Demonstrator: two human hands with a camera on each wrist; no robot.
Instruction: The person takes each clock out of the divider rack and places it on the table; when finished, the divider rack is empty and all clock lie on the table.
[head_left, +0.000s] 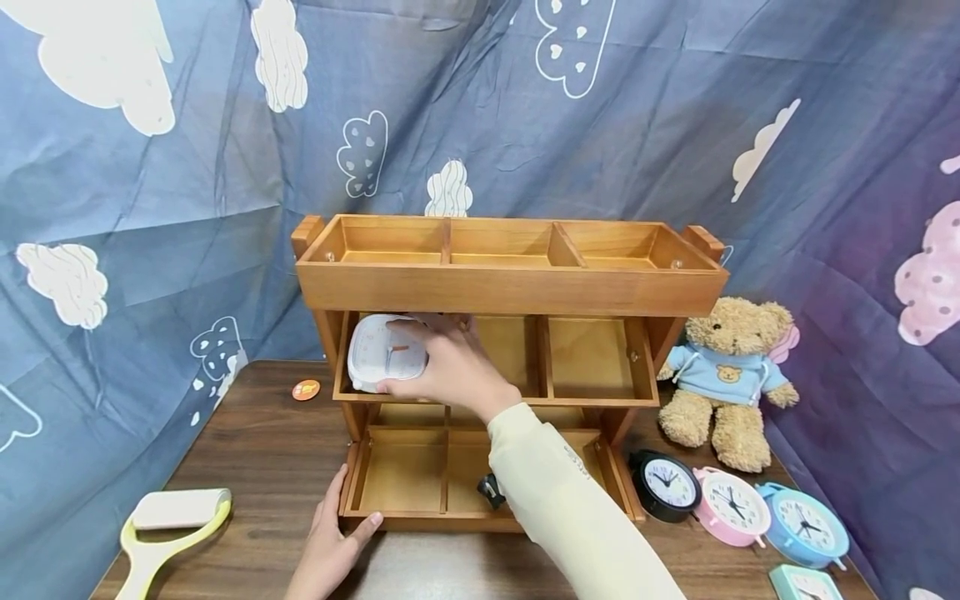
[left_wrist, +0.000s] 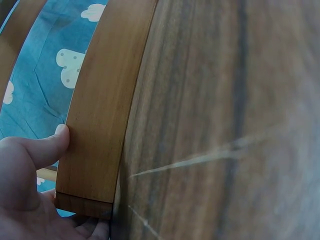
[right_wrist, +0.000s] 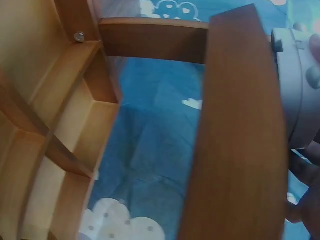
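A three-tier wooden storage shelf (head_left: 510,290) with divided trays stands on the table. My right hand (head_left: 450,362) grips a small white lidded box (head_left: 371,350) by its side, at the left compartment of the middle tray. Thumb and fingers spread across the box, which is tilted with its pale printed lid facing me. In the right wrist view only part of the white box (right_wrist: 295,90), with a clasp on its side, shows beyond a wooden board. My left hand (head_left: 336,533) holds the front left corner of the bottom tray (left_wrist: 95,140), thumb on the front board and fingers round the side.
To the right are a teddy bear (head_left: 726,375) and several alarm clocks, among them a black one (head_left: 666,485) and a pink one (head_left: 731,506). A lint roller (head_left: 180,510) and a round orange sticker (head_left: 305,390) lie on the left. A cloud-printed curtain (head_left: 247,183) hangs behind.
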